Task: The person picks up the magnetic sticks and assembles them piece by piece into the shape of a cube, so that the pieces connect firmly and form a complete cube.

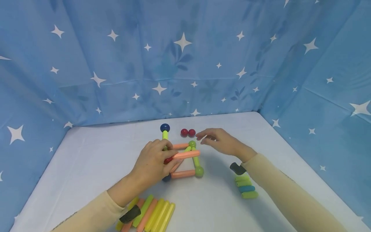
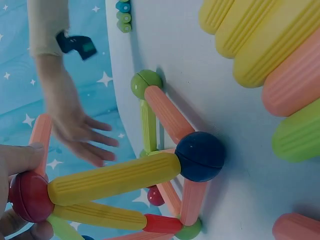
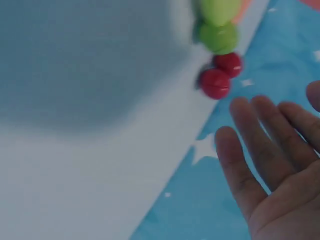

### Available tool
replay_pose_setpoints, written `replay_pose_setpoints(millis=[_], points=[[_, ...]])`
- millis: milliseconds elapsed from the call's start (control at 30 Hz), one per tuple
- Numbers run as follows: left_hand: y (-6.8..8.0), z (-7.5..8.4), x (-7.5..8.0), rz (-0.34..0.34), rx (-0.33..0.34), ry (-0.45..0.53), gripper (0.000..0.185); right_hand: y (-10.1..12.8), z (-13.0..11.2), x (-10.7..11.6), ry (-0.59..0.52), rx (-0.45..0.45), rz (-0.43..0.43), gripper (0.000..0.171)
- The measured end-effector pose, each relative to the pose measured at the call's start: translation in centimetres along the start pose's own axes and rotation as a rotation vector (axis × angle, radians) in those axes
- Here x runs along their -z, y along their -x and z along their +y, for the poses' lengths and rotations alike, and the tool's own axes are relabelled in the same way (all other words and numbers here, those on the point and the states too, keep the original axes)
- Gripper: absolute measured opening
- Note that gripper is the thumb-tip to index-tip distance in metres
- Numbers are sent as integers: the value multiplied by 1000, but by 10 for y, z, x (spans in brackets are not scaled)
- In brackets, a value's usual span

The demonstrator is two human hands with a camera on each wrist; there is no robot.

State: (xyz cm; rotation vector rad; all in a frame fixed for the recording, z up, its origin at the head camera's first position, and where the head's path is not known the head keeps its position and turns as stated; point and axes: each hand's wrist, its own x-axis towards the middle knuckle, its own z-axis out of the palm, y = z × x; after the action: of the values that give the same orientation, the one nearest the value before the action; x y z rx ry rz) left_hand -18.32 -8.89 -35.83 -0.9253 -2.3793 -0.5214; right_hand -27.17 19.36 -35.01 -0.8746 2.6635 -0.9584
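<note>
My left hand (image 1: 150, 159) grips a red ball (image 2: 32, 197) at the top of a frame built of sticks and balls. From that ball an orange stick (image 1: 186, 154) juts out to the right, its far end attached to nothing. Yellow sticks (image 2: 115, 179) slope down from it, one meeting a dark blue ball (image 2: 201, 156) at the base. Green balls (image 1: 199, 171) join orange and green sticks at the base's right corners. My right hand (image 1: 221, 141) hovers right of the frame, holding nothing, fingers spread in the right wrist view. Just beyond its fingertips lie two loose red balls (image 1: 184, 132).
Yellow, orange and green sticks (image 1: 159, 216) lie side by side at the table's front, under the left forearm. Several short green and blue pieces (image 1: 246, 188) sit in a row beside the right forearm. A blue star-patterned curtain (image 1: 179, 64) surrounds the white table (image 1: 95, 170).
</note>
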Motion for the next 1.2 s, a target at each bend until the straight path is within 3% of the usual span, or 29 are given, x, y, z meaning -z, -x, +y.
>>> replay_pose_setpoints(millis=[100, 200, 433, 600, 800, 867, 1033, 1200], points=[[1, 1, 1, 0, 3, 4, 18, -17, 22, -5, 64, -153, 11, 45], [1, 2, 1, -1, 6, 2, 18, -32, 37, -13, 133, -229, -26, 54], [2, 3, 2, 13, 19, 17, 18, -52, 45, -28, 192, -200, -88, 66], [3, 3, 1, 17, 23, 21, 19, -58, 43, -37, 241, -239, -102, 74], [4, 2, 0, 26, 34, 31, 19, -48, 48, -36, 413, -315, 121, 58], [5, 2, -1, 28, 34, 27, 19, -42, 53, -34, 437, -328, 155, 51], [5, 2, -1, 29, 32, 24, 20, -26, 65, -31, 444, -280, 109, 34], [6, 1, -2, 25, 39, 34, 21, -4, 56, -31, 331, -259, 47, 30]])
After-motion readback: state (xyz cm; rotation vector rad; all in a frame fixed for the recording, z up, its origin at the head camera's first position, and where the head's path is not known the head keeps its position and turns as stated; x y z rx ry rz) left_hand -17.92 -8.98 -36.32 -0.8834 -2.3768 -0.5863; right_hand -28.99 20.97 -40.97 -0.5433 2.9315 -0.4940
